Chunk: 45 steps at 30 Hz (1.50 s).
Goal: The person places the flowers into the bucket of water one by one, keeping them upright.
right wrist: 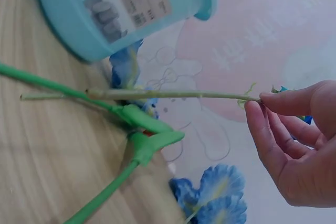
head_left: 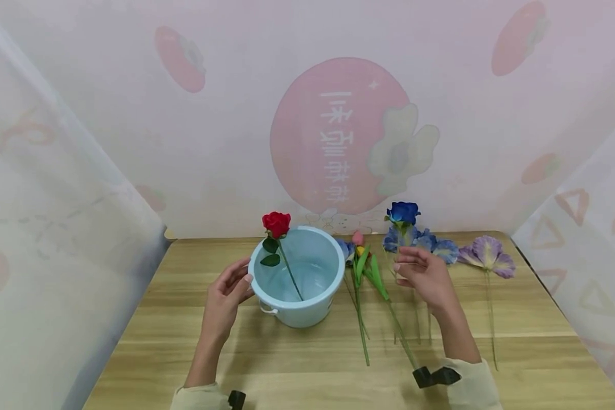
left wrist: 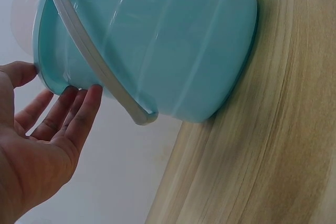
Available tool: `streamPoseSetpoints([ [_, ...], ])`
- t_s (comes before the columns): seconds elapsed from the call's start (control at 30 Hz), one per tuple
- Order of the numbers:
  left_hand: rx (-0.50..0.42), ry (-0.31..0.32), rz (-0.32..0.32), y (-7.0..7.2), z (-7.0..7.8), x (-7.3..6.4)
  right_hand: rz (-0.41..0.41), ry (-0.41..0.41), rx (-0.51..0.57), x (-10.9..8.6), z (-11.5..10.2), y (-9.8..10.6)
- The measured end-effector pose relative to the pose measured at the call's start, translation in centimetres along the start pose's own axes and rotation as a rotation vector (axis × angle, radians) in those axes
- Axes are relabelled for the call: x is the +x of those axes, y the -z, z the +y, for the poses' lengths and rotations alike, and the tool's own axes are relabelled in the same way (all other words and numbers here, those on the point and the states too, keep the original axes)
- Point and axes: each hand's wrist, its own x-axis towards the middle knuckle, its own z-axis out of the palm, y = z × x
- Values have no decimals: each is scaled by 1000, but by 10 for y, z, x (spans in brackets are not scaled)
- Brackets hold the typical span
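A light-blue bucket (head_left: 297, 310) stands upright on the table, with a red artificial rose (head_left: 277, 224) leaning inside it. My left hand (head_left: 226, 296) grips its rim at the left side, thumb on the edge and fingertips against the outer wall below, as the left wrist view (left wrist: 50, 129) shows. To the right of the bucket, my right hand (head_left: 426, 278) pinches the stem (right wrist: 210, 95) of a blue artificial rose (head_left: 404, 213) between thumb and fingers. That rose is held above the table, its bloom up; in the right wrist view the hand mostly hides the bloom.
Artificial tulips with green leaves (head_left: 375, 276) lie right of the bucket, one bud pink (head_left: 357, 238). Blue flowers (head_left: 445, 250) lie behind the right hand, and a purple one (head_left: 487, 255) farther right. A pale handle (left wrist: 94, 61) hangs on the bucket. A printed cloth wall (head_left: 225, 171) rises behind.
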Motion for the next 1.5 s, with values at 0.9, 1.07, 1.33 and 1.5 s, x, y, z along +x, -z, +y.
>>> streamPoseSetpoints([
  [0.9,-18,-11,4,-1,-1,0,5,250,118,12,-93,-38],
  [1.07,-19,-7,1,-1,-1,1,19,278,179,16,-103,-49],
  [1.33,-18,-9,1,-1,-2,1,37,317,237,24,-116,-68],
  [1.5,-19,-10,0,-1,-2,0,36,329,236,27,-121,-84],
])
